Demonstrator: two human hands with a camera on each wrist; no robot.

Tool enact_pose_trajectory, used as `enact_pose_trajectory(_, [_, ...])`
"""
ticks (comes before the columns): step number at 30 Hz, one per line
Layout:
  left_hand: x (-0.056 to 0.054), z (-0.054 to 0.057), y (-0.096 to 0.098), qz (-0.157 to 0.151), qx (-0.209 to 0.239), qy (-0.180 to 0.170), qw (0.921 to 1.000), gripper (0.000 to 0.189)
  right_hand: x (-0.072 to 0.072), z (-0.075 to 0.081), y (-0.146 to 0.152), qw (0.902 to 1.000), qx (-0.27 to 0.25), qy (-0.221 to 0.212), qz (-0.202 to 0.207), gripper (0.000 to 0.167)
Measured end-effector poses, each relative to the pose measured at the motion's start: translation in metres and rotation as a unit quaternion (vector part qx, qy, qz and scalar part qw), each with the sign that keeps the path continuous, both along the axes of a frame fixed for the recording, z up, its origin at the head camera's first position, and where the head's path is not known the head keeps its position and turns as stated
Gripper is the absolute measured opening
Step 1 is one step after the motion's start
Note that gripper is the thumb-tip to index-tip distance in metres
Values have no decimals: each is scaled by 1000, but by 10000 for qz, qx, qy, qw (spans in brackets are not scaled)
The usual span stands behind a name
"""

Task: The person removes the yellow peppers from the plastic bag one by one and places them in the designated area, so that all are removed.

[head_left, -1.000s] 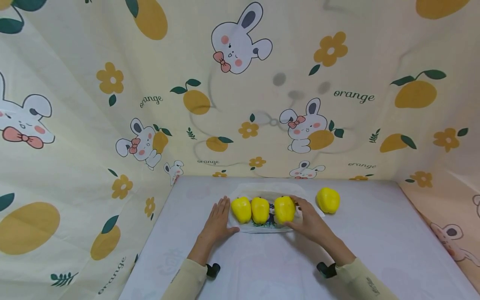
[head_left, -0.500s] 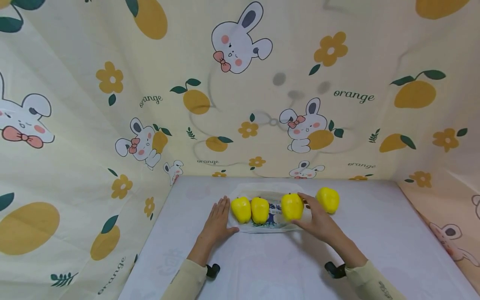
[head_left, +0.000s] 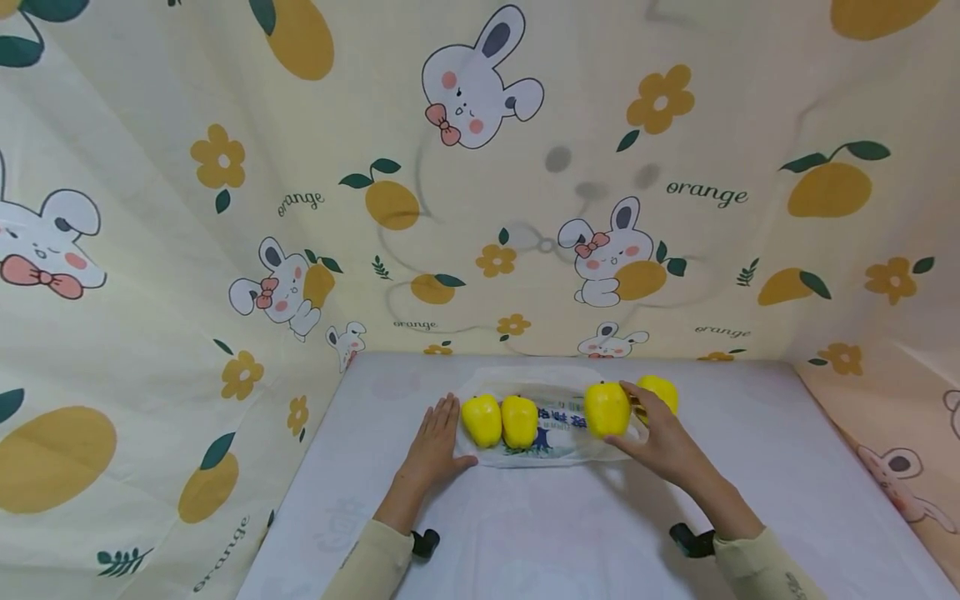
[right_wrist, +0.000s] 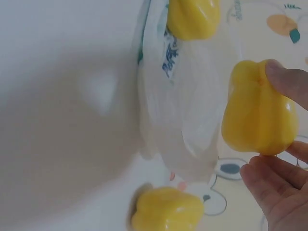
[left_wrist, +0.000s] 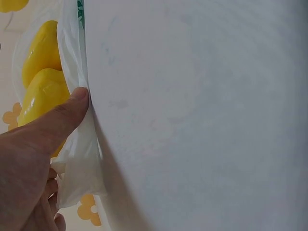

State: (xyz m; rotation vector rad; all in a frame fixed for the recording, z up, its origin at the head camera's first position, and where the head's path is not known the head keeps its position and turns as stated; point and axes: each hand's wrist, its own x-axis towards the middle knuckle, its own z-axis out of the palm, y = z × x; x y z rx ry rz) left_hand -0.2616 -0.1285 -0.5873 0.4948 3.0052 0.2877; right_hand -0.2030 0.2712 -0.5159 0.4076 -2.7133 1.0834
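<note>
Our right hand (head_left: 666,440) pinches a yellow pepper (head_left: 606,410); our left hand (head_left: 431,443), straight-fingered, touches the bag (head_left: 561,442) at nine o'clock.

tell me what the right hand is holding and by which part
A yellow bell pepper, by its two ends: thumb at one, fingers at the other.

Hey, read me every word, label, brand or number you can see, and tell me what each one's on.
"orange": five times on the patterned backdrop in the head view.
Plastic bag: blue print, too blurred to read.
Right sleeve: dark marking, too small to read.
Table: faint marks, unreadable.
</note>
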Motion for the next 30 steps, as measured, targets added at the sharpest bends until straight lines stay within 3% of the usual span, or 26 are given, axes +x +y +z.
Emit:
enact_pose_trajectory(16, [1, 1, 0, -34, 86, 27, 10000, 116, 1, 7, 31, 9995, 210, 155, -174, 96])
enact_pose_trajectory(24, [2, 4, 0, -30, 121, 2, 9999, 115, 0, 11, 44, 9992, 256, -40, -300, 99])
enact_pose_trajectory(30, [0, 2, 0, 30, 49, 0, 10000, 116, 0, 10, 57, 9985, 327, 181, -392, 98])
